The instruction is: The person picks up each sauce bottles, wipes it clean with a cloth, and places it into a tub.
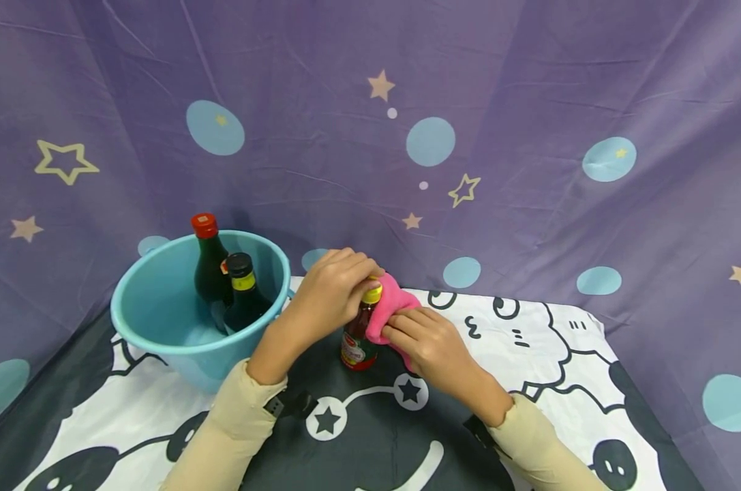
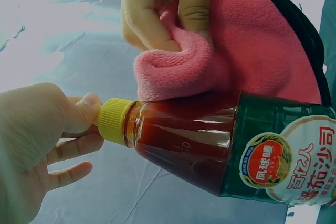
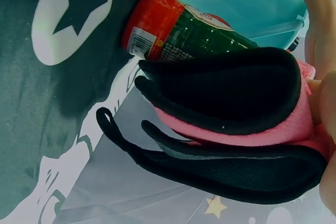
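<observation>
Purple cloth (image 1: 530, 102) printed with stars and pale blue dots hangs behind everything, and below it the table wears a black-and-white cartoon cover (image 1: 530, 341) with stars and round eyes. Taking the teal bucket (image 1: 155, 320) as the landmark: it stands at the back of that cover, and two dark bottles stand inside it, one with a red cap (image 1: 204, 225) and, just in front of that, one with a black cap (image 1: 239, 264).

Just beside the bucket, on the side toward the middle of the cover, a sauce bottle (image 1: 359, 337) stands upright on the dark patch. Its label is green and red, with a round red-and-yellow badge of Chinese characters and large red characters on white that appear to read 番茄沙司, seen in the left wrist view; I cannot make out the smaller print. A barcode shows near its base in the right wrist view.

A pink cloth (image 1: 395, 307) with a black edge lies against the bottle's shoulder, on the side away from the bucket. The right hand (image 1: 428, 341) pinches a fold of that cloth and presses it to the glass. The left hand (image 1: 336, 286), on the bucket side, curls its fingers over the yellow cap (image 2: 113, 120), thumb tip on it.
</observation>
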{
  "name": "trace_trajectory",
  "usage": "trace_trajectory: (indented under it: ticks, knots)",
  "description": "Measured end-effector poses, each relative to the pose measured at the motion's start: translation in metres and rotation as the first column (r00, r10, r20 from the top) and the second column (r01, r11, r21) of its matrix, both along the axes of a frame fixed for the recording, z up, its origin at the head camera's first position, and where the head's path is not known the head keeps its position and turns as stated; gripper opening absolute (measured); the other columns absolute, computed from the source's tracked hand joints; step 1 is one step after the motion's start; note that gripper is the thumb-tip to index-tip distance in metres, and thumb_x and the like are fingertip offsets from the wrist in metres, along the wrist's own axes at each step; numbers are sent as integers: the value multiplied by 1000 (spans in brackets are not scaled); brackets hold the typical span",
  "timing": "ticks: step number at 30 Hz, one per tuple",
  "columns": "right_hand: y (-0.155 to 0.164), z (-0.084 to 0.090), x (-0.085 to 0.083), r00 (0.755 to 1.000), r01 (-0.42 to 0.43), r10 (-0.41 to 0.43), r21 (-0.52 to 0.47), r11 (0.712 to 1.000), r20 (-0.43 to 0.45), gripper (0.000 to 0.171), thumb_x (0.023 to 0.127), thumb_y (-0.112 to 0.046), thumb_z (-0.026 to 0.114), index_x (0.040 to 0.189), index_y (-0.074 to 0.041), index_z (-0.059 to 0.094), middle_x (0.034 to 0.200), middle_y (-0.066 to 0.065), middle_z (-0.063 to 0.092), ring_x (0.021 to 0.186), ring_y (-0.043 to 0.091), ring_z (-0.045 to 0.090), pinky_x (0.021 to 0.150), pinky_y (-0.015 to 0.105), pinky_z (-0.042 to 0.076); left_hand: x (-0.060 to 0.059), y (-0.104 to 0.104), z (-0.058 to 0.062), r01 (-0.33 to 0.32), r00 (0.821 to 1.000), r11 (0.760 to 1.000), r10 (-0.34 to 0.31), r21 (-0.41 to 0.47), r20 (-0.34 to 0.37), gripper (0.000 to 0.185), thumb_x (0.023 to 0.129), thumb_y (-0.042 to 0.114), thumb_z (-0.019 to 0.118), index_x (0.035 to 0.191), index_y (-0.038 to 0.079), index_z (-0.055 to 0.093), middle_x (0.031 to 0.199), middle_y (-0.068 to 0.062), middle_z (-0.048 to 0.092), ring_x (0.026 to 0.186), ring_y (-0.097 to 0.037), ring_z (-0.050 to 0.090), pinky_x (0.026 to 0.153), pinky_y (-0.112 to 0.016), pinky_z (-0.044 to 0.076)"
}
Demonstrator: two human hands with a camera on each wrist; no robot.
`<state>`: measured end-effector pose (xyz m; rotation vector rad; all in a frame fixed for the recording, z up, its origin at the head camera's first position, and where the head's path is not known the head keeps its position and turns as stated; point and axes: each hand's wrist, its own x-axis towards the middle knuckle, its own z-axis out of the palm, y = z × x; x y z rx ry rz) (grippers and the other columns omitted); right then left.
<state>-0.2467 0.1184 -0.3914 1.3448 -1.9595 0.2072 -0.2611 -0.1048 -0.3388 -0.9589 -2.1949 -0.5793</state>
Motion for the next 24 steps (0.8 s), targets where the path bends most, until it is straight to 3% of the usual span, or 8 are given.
trace_trajectory:
  ticks: [10,15,18,24]
  knots:
    - [1,-5,0,1000,2,-2,9,1000,-15,21,101,-8,55,101,-8,76,101,3,76,96,22,71,91,37,58,0,0,-1,-3,1000,1000,3,2,7,8,94,11,72,101,7,73,91,-4,73,82,-21,62,83,-37,53]
    - [1,-6,1,1000,18,-18,20,1000,-4,12,91,-5,70,101,-8,76,100,3,76,96,22,71,91,36,58,0,0,-1,2,1000,1000,-2,4,4,8,94,10,72,101,6,73,93,-4,73,83,-21,62,83,-37,53]
    - [2,-7,2,1000,28,-28,29,999,2,19,83,-4,78,102,-9,76,100,2,75,95,21,71,91,36,58,0,0,-1,3,1000,1000,-3,5,1,7,94,9,72,101,7,73,93,-4,73,83,-21,62,83,-37,54]
    - [2,-7,3,998,47,-49,50,998,32,28,75,0,81,101,-10,76,99,1,75,95,21,71,91,36,57,0,0,-1,0,1000,1000,0,2,6,6,94,8,71,99,7,72,92,-3,73,83,-20,62,83,-37,54]
